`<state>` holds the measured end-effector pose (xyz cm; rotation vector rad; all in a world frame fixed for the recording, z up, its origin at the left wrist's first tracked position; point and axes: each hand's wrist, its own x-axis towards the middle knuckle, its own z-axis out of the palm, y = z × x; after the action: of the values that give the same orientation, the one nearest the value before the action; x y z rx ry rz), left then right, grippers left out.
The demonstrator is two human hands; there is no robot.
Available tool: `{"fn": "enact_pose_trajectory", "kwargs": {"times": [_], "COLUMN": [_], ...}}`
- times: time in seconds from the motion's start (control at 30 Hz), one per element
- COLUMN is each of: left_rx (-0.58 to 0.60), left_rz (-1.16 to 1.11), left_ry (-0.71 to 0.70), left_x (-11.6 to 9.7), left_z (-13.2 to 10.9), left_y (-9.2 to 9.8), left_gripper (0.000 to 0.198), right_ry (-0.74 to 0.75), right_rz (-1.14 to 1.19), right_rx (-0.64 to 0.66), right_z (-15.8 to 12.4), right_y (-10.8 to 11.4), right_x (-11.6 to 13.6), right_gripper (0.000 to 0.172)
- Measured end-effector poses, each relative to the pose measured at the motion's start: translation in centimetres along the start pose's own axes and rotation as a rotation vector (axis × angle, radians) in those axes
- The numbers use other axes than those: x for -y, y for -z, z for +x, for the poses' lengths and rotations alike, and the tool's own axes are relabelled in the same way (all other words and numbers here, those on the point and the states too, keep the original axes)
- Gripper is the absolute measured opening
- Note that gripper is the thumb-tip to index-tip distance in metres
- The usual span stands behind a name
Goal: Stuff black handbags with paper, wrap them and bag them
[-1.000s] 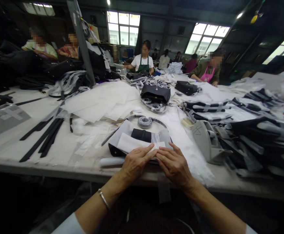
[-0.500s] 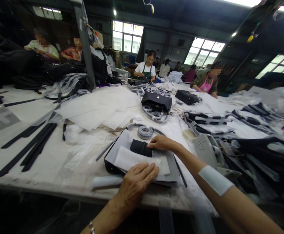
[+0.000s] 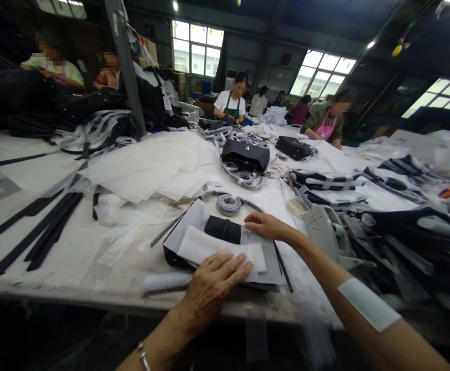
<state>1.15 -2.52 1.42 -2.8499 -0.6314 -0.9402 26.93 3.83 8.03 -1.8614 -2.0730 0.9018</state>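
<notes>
My left hand lies flat, fingers together, on a white foam sheet. Beneath the foam is grey sheeting, spread over a black bag that lies on the table. A black strapped piece, like a small flap or pouch, rests just above the foam. Beside its right end is my right hand, its fingers loosely bent over the grey sheeting with nothing visible in them. Behind the bag sits a plastic-wrapped coiled strap. A white foam roll lies at the bag's near left.
A tape dispenser stands right of the bag. White sheets spread behind, and black strips lie left. Another black bag stands farther back. Wrapped black parts pile up at right. Co-workers sit across the table.
My right hand has let go of the black strapped piece and moved slightly right, off its end. My left hand stays on the foam. The whole view has shifted a little.
</notes>
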Motion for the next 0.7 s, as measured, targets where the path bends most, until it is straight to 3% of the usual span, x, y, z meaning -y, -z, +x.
{"fn": "enact_pose_trajectory", "kwargs": {"times": [0.27, 0.53, 0.63, 0.7], "left_rx": [0.076, 0.117, 0.118, 0.123], "left_rz": [-0.027, -0.002, 0.022, 0.018], "left_ry": [0.000, -0.004, -0.019, -0.020], "left_x": [-0.1, -0.3, -0.3, -0.3], "left_z": [0.1, 0.1, 0.0, -0.1], "left_y": [0.4, 0.5, 0.5, 0.5], "left_gripper": [0.055, 0.060, 0.061, 0.060], "right_ry": [-0.078, -0.073, -0.031, 0.114], "right_rz": [-0.022, -0.220, -0.263, -0.295], "right_rx": [-0.085, -0.211, -0.322, -0.454], "right_z": [-0.4, -0.8, -3.0, -6.1], "right_y": [-1.1, -1.0, -1.2, -2.0], "right_x": [-0.4, 0.1, 1.1, 1.8], "right_gripper": [0.007, 0.010, 0.024, 0.020]}}
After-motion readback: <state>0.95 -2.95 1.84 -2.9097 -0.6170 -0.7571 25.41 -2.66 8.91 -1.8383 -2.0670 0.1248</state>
